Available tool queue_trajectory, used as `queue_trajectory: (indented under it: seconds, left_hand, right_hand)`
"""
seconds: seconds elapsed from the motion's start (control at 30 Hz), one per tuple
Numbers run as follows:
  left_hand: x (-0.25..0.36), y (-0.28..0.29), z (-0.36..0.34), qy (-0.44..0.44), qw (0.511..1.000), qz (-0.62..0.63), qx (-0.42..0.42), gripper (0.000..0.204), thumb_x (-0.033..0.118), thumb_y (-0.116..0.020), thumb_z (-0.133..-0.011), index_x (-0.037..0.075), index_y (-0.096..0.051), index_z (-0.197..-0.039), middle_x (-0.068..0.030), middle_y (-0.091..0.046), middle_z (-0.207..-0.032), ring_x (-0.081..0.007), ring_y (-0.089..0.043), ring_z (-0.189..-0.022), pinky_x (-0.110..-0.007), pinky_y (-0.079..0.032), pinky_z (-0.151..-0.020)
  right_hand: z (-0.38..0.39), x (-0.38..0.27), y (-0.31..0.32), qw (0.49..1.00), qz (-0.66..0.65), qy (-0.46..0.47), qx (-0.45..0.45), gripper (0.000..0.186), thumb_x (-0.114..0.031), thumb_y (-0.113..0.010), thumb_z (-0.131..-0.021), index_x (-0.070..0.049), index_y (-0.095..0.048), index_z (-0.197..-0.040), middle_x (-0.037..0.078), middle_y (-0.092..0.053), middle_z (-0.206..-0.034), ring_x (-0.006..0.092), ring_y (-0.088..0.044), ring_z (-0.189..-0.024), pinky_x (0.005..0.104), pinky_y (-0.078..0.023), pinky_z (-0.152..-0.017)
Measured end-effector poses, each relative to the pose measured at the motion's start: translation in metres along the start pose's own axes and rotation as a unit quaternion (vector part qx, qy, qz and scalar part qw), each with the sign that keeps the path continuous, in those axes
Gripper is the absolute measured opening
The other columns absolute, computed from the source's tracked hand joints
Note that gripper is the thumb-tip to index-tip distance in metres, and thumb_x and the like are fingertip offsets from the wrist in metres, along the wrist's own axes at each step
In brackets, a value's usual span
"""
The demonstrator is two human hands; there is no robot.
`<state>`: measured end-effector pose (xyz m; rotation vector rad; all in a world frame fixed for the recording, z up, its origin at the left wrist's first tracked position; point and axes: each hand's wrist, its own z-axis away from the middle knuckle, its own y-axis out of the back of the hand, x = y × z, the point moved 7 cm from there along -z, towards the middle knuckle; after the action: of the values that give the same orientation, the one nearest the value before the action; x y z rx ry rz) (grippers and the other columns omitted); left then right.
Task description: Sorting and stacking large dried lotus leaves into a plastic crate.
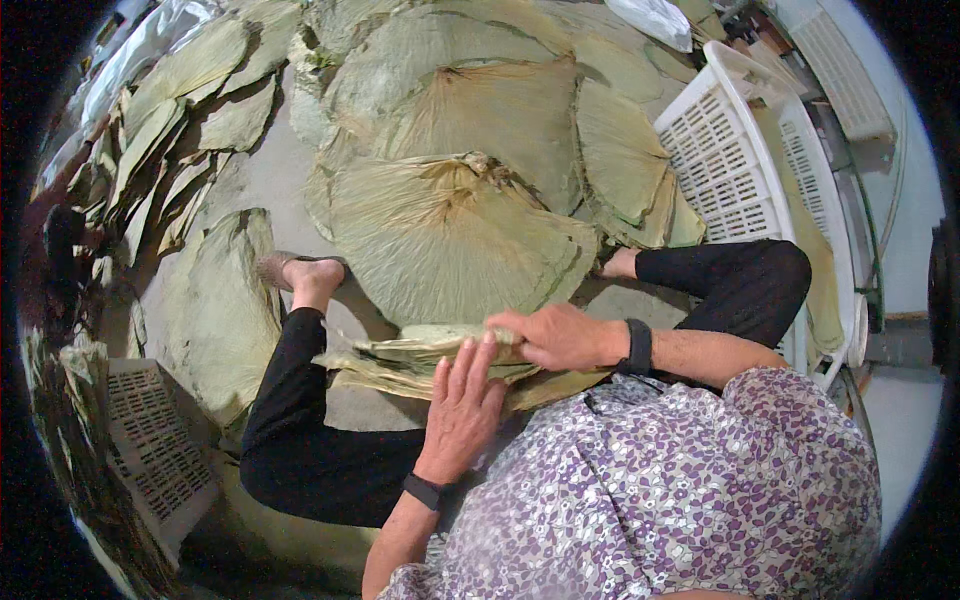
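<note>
A bundle of folded dried lotus leaves (385, 368), pale green to tan with layered edges, lies across my lap between my legs. My left hand (462, 412) rests on its near side, fingers stretched out and pointing away from me. From the right, my right hand (565, 335) grips the top edge of the bundle, its fingers curled; the fingertips are partly hidden. Just beyond my hands, a broad fan-shaped pile of flat dried lotus leaves (440, 250) covers the floor between my feet.
More dried leaves (500, 110) spread over the floor farther out, with loose ones (215, 75) at the far left. A white slatted plastic crate (722, 150) stands at the right, holding a long leaf. Another crate (160, 430) is at the lower left, beside upright dry leaves (60, 440).
</note>
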<state>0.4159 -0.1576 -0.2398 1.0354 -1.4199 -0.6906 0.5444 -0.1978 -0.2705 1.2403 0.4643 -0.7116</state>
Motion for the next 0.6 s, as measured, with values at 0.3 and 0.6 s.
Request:
queue_trajectory:
  seconds: [0.3,0.6]
  left_hand:
    - [-0.01,-0.026,-0.005,-0.008,0.998,0.062,-0.017,0.008,0.01,-0.048,-0.078,0.005,-0.046,-0.083,-0.0106,-0.049,-0.082,-0.0259,-0.053,-0.081,-0.038,-0.043,-0.07]
    - [0.004,-0.029,-0.016,0.001,0.996,0.078,0.038,0.009,0.011,-0.049,-0.078,0.005,-0.049,-0.085,-0.0096,-0.05,-0.082,-0.0243,-0.054,-0.081,-0.034,-0.044,-0.069]
  right_hand:
    - [-0.079,0.017,0.116,0.983,-0.008,0.022,0.181,0.018,-0.013,-0.055,-0.08,-0.004,-0.058,-0.095,0.007,-0.058,-0.068,0.0234,-0.057,-0.06,0.0341,-0.047,-0.059]
    - [-0.169,0.0,0.101,0.824,-0.544,-0.069,0.143,0.027,-0.012,-0.055,-0.083,-0.006,-0.049,-0.109,0.002,-0.058,-0.098,0.0131,-0.057,-0.086,0.0271,-0.051,-0.06]
